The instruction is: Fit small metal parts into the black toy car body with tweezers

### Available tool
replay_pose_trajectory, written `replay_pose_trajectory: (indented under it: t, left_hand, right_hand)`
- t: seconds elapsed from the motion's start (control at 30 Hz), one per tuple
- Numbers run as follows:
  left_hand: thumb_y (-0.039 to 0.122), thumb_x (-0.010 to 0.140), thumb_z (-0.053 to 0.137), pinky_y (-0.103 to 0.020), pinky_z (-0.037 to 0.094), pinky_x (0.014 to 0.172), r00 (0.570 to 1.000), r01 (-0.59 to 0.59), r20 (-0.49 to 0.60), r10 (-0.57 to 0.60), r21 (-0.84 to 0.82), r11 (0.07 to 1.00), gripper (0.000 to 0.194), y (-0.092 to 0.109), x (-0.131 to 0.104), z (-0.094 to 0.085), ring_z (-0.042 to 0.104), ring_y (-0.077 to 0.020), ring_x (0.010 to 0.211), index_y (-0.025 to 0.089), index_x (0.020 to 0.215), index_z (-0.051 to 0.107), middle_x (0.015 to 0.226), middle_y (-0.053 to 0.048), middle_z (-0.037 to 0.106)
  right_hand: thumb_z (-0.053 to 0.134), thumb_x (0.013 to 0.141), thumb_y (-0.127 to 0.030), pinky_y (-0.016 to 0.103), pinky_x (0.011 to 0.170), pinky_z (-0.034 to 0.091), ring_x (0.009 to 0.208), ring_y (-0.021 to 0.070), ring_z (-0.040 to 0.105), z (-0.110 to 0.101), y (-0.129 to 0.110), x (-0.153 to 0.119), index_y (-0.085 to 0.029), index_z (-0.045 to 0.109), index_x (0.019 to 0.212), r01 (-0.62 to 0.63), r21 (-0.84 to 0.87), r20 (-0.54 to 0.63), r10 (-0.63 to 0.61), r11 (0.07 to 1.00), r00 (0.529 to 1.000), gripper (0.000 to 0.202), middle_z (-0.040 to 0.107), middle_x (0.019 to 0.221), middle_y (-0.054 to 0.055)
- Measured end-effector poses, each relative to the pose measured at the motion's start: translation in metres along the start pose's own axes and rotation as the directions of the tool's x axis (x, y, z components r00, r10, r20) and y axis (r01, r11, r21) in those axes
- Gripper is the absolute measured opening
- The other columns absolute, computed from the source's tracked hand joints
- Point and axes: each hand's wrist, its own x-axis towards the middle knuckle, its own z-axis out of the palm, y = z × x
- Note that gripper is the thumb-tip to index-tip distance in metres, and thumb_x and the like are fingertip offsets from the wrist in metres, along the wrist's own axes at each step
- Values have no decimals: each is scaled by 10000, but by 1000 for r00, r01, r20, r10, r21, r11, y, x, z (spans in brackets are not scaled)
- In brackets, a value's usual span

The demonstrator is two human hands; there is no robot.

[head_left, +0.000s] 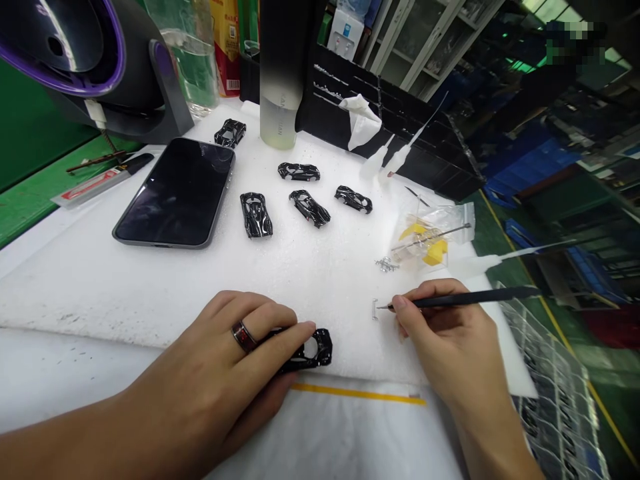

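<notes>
My left hand (250,360), with a ring on one finger, is wrapped round a black toy car shell (320,348) near the front edge of the white foam board (190,287). My right hand (445,327) pinches a thin black pen-like tool (475,297). The tool's fine tip points left and meets or nearly meets a tiny clear part (375,309) lying on the foam. Several small clear parts (387,265) lie in a cluster above it. Further back rest other black car shells, one (257,215) near the phone.
A phone (175,193) and a fan (100,60) stand at the left. Behind are a tall bottle (279,80), white nozzle bottles (397,160) and black drawers (425,140). A plastic bag with yellow pieces (435,252) lies right; a clear tray (555,393) sits lower right.
</notes>
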Motion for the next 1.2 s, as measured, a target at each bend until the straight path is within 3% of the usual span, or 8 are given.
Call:
replay_pose_trajectory:
  t: [0.63, 1.07, 1.2]
  left_hand:
    - [80, 1000, 511, -362, 398, 975, 1000, -21, 5, 21, -19, 1000, 358, 0, 0, 0, 499, -212, 1085, 148, 1342, 588, 1172, -78, 599]
    - [60, 975, 528, -374, 424, 954, 999, -46, 0, 46, -17, 999, 391, -4, -1, 1, 507, -216, 1080, 130, 1354, 589, 1173, -91, 608]
    - [55, 973, 533, -375, 418, 961, 999, -45, 6, 45, -16, 999, 394, -4, -1, 1, 502, -213, 1084, 131, 1355, 588, 1178, -88, 603]
  right_hand:
    - [825, 836, -418, 182, 533, 538, 596, 126, 658, 0, -1, 0, -235, 635, 935, -24, -22, 57, 25, 999, 998, 282, 725, 714, -3]
    - [838, 834, -397, 154, 522, 546, 580, 112, 675, 3, 1, 2, -228, 633, 926, -53, 31, 75, 50, 998, 996, 281, 747, 703, 0]
    - [842, 843, -344, 144, 543, 570, 587, 108, 698, 1, -1, 2, -230, 637, 918, -28, 124, 74, 19, 992, 997, 247, 752, 695, -9]
